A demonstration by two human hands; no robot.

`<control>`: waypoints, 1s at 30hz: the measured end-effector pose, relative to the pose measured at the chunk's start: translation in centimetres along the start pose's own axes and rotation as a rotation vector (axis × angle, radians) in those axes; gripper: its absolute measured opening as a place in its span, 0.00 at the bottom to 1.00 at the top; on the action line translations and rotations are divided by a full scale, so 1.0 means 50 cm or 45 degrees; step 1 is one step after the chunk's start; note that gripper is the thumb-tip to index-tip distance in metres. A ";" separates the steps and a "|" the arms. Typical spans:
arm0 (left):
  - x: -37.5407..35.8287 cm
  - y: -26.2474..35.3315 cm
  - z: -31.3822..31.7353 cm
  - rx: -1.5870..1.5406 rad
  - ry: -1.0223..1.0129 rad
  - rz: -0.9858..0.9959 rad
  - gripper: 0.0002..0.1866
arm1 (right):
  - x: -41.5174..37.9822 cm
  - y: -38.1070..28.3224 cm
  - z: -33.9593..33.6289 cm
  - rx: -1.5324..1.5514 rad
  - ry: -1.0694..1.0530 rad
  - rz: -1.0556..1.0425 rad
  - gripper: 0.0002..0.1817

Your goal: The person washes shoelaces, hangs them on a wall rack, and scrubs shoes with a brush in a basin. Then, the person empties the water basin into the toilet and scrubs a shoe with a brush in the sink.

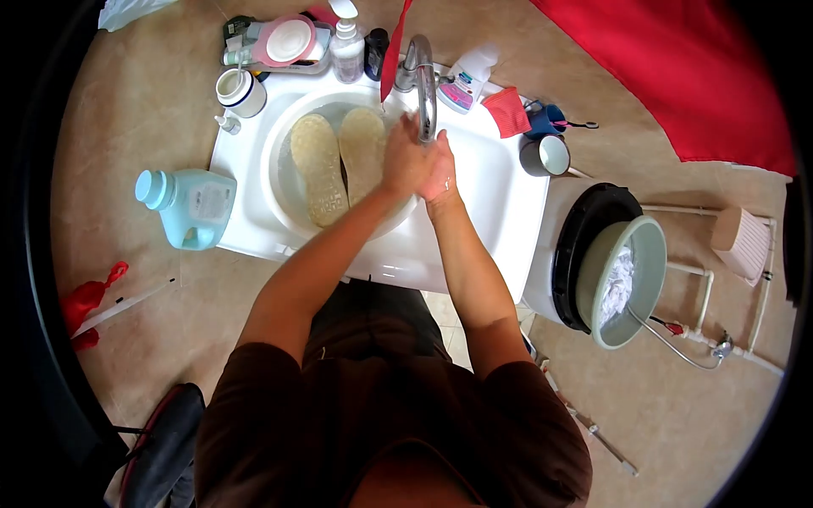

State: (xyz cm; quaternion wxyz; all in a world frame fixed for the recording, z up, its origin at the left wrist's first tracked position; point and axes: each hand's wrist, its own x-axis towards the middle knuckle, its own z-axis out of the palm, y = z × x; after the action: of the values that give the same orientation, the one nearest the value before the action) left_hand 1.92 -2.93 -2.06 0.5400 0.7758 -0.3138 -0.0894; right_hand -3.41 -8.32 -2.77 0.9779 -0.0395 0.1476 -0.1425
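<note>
My left hand (406,159) and my right hand (439,172) meet below the chrome faucet (421,80), touching each other. The left fingers stretch forward, slightly blurred. My right palm is wet and turned toward the left hand; the spout covers part of its fingers. I see nothing held in either hand. Left of them, a round white basin (273,169) sits in the white sink (500,203). Two pale shoe soles, a left one (315,157) and a right one (362,144), lie side by side in the basin, facing up, with water around them.
A light blue jug (199,207) stands at the sink's left edge. Along the back are a pump bottle (347,55), a white spray bottle (468,78) and a red cloth (508,112). At right, a grey-green basin (644,279) holds white cloth. Red fabric (677,76) hangs upper right.
</note>
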 end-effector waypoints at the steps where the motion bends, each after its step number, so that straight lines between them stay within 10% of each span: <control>1: -0.015 0.008 0.012 0.199 -0.051 0.042 0.27 | 0.007 0.004 -0.010 -0.087 -0.042 -0.114 0.27; 12: -0.003 -0.015 0.006 0.149 -0.123 0.056 0.31 | -0.011 -0.001 0.038 0.013 0.031 0.006 0.27; 13: -0.015 0.008 -0.015 0.687 -0.118 0.596 0.33 | -0.002 0.000 0.023 0.002 0.052 -0.059 0.28; 17: 0.020 0.007 -0.020 0.030 -0.216 -0.164 0.27 | -0.003 0.022 0.026 -0.078 0.035 0.019 0.29; 20: 0.037 -0.022 -0.035 0.756 0.041 0.291 0.28 | -0.011 0.028 0.029 -0.070 0.101 0.078 0.31; 25: 0.026 0.011 -0.048 0.867 -0.059 0.264 0.26 | 0.005 0.015 0.037 0.051 0.109 0.057 0.27; 30: 0.045 -0.015 -0.067 -0.782 0.144 -0.683 0.30 | 0.007 0.003 0.000 -0.140 0.203 -0.083 0.19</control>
State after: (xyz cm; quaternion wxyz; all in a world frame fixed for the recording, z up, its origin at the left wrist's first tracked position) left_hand 5.57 -1.45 -0.97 0.7205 0.6365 -0.0290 -0.2736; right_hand -3.05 -8.29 -2.87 0.9543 -0.0865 0.2310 -0.1686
